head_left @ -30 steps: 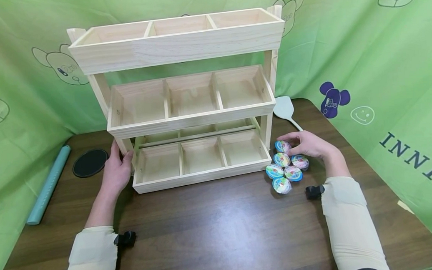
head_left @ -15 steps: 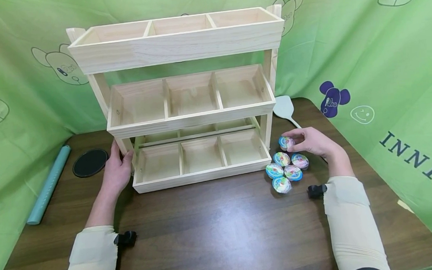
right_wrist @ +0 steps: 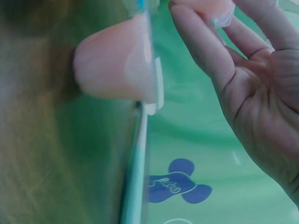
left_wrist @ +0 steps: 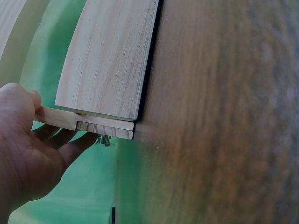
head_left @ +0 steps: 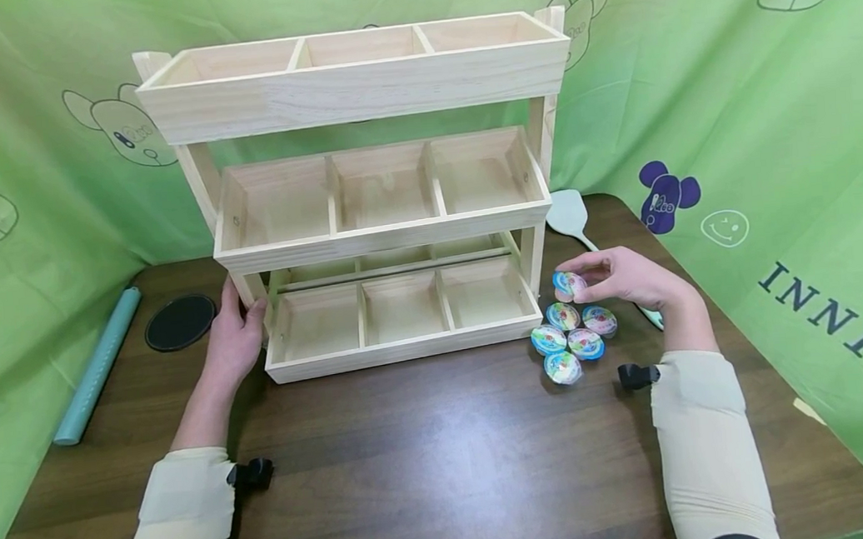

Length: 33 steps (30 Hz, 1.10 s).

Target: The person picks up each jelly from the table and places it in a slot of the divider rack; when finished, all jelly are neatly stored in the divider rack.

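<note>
A three-tier light wooden shelf (head_left: pixel 359 91) stands on the table, each tier split into compartments. At its lower left side, my left hand (head_left: pixel 232 343) grips the upright board (left_wrist: pixel 58 117), with the thumb on one face and the fingers on the other. To the right of the shelf, my right hand (head_left: pixel 631 278) pinches a small jelly cup (head_left: pixel 568 284) with a printed blue and pink lid. In the right wrist view this held cup (right_wrist: pixel 212 7) looks pink and sits above the table. Several similar jelly cups (head_left: pixel 562 316) are grouped on the table just below it.
A pale blue spatula (head_left: pixel 567 214) lies behind the right hand, partly hidden by it. On the left are a black round disc (head_left: pixel 180 323) and a teal cylinder (head_left: pixel 100 365). Green printed cloth (head_left: pixel 729 115) surrounds the brown table (head_left: pixel 430 462).
My right hand has picked one jelly cup up from the back of the group and shifted slightly away from me. The left hand has kept its grip on the shelf.
</note>
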### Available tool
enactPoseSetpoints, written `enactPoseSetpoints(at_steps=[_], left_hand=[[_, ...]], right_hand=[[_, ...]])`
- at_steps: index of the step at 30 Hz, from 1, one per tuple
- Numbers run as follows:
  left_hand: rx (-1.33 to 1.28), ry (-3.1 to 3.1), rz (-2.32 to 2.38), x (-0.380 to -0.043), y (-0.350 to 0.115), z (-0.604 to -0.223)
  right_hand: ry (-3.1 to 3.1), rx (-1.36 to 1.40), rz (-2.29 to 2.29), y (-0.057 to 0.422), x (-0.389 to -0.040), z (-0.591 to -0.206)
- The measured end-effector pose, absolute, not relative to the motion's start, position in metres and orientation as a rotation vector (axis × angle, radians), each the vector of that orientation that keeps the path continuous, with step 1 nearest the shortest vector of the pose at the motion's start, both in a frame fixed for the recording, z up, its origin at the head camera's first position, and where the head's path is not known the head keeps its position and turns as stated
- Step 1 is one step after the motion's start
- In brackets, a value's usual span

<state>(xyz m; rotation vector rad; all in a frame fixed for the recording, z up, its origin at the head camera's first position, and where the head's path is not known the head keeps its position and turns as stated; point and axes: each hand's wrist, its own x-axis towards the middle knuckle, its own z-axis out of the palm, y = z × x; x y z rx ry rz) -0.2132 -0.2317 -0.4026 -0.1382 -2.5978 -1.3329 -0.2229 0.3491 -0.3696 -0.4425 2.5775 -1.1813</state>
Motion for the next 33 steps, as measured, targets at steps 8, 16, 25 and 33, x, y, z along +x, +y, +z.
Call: enactPoseSetpoints(at_steps=[8,16,25,33], left_hand=[[-0.136,-2.596,-1.331,-0.215,-0.233,-0.406],[-0.125,-2.619,-1.415,-0.213,-0.236,-0.406],[-0.084,-2.789,-1.383,-0.217,-0.236,-0.409],[-0.086,-2.857,-1.431,-0.217,-0.236,-0.415]], right_hand=[[2.53,-0.611,-1.171,0.34,-0.221,-0.359],[2.396,-0.717,-1.215,0.319,-0.218,-0.349],[2.381,-0.789,-1.182,0.294,-0.216,-0.346],[2.429,-0.842,-1.163,0.272,-0.22,-0.349]])
